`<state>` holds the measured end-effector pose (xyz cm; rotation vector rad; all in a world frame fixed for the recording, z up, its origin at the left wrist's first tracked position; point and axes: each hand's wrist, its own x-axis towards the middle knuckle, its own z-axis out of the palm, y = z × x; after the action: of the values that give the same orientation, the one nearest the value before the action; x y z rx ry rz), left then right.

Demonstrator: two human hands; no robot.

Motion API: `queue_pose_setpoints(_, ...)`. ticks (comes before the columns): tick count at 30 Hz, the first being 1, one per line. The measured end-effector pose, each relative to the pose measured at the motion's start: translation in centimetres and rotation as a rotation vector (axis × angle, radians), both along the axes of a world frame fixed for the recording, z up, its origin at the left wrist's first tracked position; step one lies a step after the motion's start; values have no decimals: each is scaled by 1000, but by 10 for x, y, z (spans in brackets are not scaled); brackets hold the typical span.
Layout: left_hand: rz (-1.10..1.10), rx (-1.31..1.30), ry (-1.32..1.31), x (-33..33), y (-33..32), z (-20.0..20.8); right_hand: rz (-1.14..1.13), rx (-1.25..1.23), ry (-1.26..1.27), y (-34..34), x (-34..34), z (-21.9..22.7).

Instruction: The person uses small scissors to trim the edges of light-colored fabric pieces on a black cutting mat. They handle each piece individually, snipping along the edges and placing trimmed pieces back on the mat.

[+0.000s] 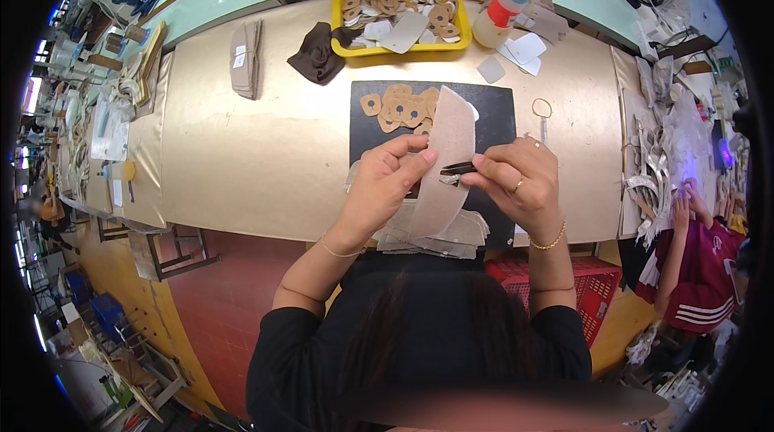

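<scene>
My left hand (390,178) grips a beige curved panel (453,121) by its left edge, thumb on top, holding it raised over a black mat (498,109). In my right hand (522,182) is a slim dark tool (459,168), pinched between thumb and fingers; its exact kind is unclear. The tool's tip meets the panel's middle, where a small shiny piece (448,179) shows by a dark opening. Several tan pieces with dark round centres (401,107) lie on the mat behind the panel. A stack of greyish-beige panels (439,243) sits at the near edge.
A yellow tray (403,52) of tan and white cut pieces stands at the far side. Beside it are a red-and-blue-topped bottle (498,16), white cards (524,49) and dark brown cloth (318,57). Bundled panels (246,61) lie left. A co-worker in maroon (697,271) is at right.
</scene>
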<state>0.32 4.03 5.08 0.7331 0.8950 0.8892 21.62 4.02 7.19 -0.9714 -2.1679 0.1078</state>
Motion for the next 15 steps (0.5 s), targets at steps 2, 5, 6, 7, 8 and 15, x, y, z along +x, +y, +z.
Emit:
queue_pose_setpoints(2,-7,4,-4,0,0,0,-8,18,-2,0,0,0)
queue_pose_setpoints(5,-18,8,-5,0,1,-1,-5,10,21,0,-1,0)
queue_pose_setpoints(6,-18,-5,5,-1,1,-1,4,7,41,0,-1,0)
queue_pose_setpoints(7,-20,7,0,-1,1,-2,5,-9,39,0,-1,1)
queue_pose_setpoints(8,-19,4,3,-1,0,-2,9,-20,45,1,-1,1)
queue_pose_setpoints(15,-28,8,-19,-2,1,-5,-38,-192,270,-4,0,-6)
